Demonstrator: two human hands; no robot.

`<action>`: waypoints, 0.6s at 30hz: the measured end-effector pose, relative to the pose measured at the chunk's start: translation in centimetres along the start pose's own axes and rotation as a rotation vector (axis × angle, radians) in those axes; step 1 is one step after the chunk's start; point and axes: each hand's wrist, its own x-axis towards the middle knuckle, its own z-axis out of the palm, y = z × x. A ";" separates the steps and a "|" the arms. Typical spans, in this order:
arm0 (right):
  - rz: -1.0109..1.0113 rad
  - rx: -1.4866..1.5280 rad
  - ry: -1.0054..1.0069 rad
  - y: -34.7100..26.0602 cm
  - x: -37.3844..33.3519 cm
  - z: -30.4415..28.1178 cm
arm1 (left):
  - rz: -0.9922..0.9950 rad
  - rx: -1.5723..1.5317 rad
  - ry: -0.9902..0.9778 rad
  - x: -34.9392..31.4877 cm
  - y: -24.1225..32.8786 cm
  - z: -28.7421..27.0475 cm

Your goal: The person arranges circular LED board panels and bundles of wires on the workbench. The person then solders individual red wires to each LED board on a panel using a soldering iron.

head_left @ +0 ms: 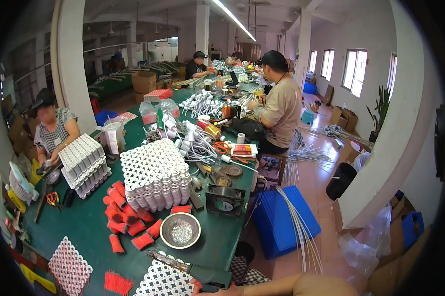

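My right forearm comes in from the lower right, and my right hand [221, 292] is at the bottom edge, mostly cut off. A fingertip of it is beside a sheet of white ring-shaped parts [166, 280]. Just above the hand, a tool with a dark handle and a worn metal end [208, 276] lies slanted over that sheet; whether the fingers grip anything is hidden. My left hand is out of the picture. A steel bowl of small silvery bits [181, 231] stands beyond the tool. Left of the bowl are several red bundles [127, 217].
Stacked white sockets [156, 172] rise behind the red bundles, and a small fan [225, 200] stands right of them. Cut red wires [118, 282] lie near the front edge. A blue crate [284, 222] is right of the green table. Co-workers sit at the left [55, 128] and right [281, 103].
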 end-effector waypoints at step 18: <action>0.142 0.083 -0.125 0.2 0.7 0.0 | 0.047 0.213 0.003 -0.2 2.3 -0.9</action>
